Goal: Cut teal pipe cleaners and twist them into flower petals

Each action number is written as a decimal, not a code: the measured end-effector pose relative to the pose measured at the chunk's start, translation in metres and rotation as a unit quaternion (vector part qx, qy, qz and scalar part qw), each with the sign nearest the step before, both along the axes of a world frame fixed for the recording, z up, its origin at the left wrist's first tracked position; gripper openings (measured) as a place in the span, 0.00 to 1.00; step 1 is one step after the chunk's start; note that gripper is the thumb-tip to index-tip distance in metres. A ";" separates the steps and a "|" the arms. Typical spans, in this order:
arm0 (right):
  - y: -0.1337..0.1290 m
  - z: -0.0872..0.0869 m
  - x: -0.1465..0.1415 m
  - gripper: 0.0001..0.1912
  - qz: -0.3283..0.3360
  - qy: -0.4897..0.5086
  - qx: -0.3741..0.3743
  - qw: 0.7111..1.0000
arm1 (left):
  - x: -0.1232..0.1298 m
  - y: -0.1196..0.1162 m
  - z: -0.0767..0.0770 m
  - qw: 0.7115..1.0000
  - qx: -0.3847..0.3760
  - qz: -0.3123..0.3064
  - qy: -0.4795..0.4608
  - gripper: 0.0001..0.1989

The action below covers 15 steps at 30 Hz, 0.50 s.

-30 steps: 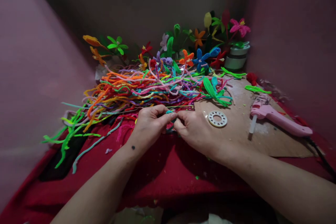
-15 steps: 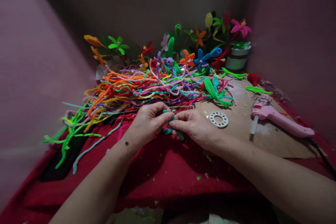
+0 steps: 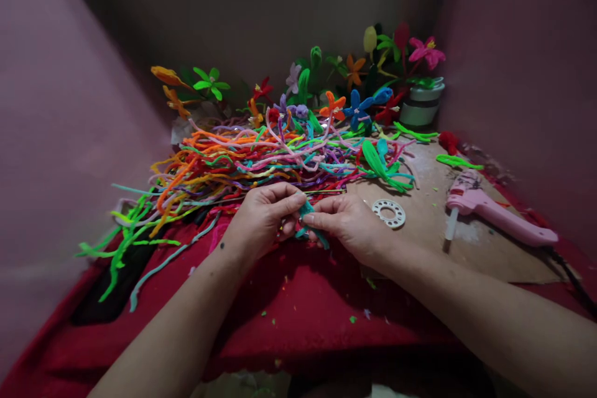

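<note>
Between my fingertips is a teal pipe cleaner [image 3: 306, 209], bent into loops, with short ends showing below the fingers. My left hand [image 3: 273, 214] pinches its upper left part between thumb and forefinger. From the other side my right hand [image 3: 340, 219] grips it with thumb and fingers, close against the left. Part of the teal piece is hidden by the fingers. Just beyond both hands lies a big heap of coloured pipe cleaners [image 3: 261, 158]. A white ring with holes [image 3: 388, 214] rests on the cardboard [image 3: 504, 264] near my right wrist.
On the cardboard's right lies a pink glue gun [image 3: 504, 214]. Green looped leaves [image 3: 380, 165] rest nearer the middle. Pipe-cleaner flowers [image 3: 357, 106] and a white pot [image 3: 422, 102] stand at the back. A black flat object [image 3: 109, 292] lies left on the red cloth [image 3: 298, 317].
The fingers have shifted slightly on the teal pipe cleaner, and more of its upper part now shows between the hands. Both hands stay in nearly the same place.
</note>
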State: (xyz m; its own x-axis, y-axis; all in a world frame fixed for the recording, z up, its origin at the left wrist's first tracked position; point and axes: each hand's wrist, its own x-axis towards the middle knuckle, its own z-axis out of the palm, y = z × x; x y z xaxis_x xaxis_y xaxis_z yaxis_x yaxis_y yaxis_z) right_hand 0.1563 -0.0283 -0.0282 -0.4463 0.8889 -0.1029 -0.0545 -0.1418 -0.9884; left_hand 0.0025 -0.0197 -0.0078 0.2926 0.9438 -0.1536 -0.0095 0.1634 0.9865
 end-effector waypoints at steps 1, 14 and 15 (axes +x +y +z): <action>0.000 0.001 0.000 0.12 -0.002 0.002 0.003 1.000 | 0.001 0.000 -0.001 1.000 -0.010 0.005 -0.021 0.10; -0.001 -0.002 0.000 0.09 -0.074 -0.004 0.029 0.997 | 0.008 -0.009 0.011 0.977 0.068 0.036 0.197 0.11; -0.001 -0.002 0.000 0.09 -0.084 -0.008 0.039 0.996 | 0.009 -0.010 0.010 0.967 0.112 0.053 0.225 0.12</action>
State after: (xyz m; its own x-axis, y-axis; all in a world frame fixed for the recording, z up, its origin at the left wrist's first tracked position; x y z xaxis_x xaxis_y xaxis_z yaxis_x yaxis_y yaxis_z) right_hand 0.1560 -0.0293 -0.0306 -0.2895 0.9565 -0.0365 -0.0548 -0.0547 -0.9970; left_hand 0.0115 -0.0299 0.0027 0.1444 0.9890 -0.0321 0.4234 -0.0324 0.9054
